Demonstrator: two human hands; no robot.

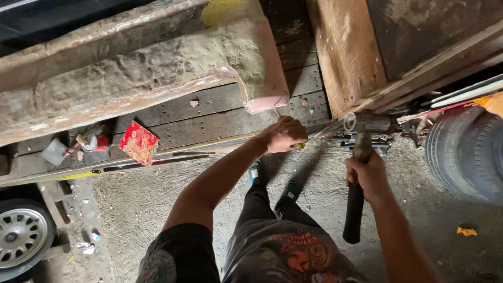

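My right hand grips a hammer by its black handle, the round steel head raised near the edge of a wooden vehicle bed. My left hand is closed around a tool with a yellow handle, held against the metal edge strip of the dark plank floor. The tool's tip is hidden by my fist. The hammer head sits just right of my left hand, close to a reddish wooden side board.
A worn wooden beam lies across the bed. A red packet, a small red can and scraps rest on the planks. A tyre stands at right, a wheel at lower left. Concrete ground lies under my feet.
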